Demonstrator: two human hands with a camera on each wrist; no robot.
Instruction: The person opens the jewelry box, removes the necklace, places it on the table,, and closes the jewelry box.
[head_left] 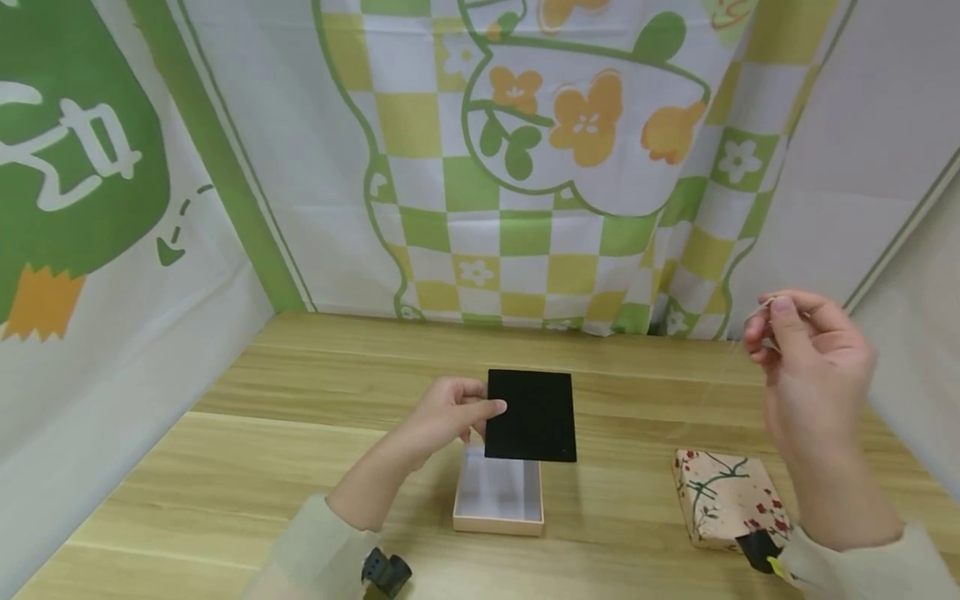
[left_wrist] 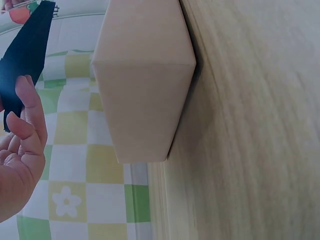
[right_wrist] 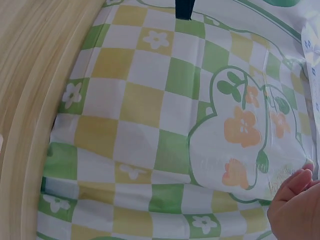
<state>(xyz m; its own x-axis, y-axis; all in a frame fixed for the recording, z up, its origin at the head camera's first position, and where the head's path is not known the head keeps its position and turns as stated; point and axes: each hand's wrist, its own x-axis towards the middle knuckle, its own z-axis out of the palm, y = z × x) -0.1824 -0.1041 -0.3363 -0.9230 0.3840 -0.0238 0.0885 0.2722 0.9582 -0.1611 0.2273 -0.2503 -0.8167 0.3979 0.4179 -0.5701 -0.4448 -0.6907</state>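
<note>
My left hand (head_left: 450, 412) pinches a flat black rectangular pad (head_left: 531, 417) by its left edge, thumb on the near face. Beneath the pad sits an uncovered box base (head_left: 498, 527) with a pale inside; the pad overlaps its far part in the head view. In the left wrist view the box's plain beige outer walls (left_wrist: 142, 100) show close up. Raised at the right, my right hand (head_left: 817, 358) pinches a thin clear plastic film (right_wrist: 280, 165) between thumb and fingers. The film hangs down and is barely visible in the head view.
A flower-patterned box lid (head_left: 727, 496) lies on the wooden table (head_left: 225, 500) near my right forearm, partly hidden by the wrist camera (head_left: 759, 552). Behind the table hangs a green and yellow checkered curtain (head_left: 498, 229). Pale fabric walls (head_left: 922, 333) close off both sides.
</note>
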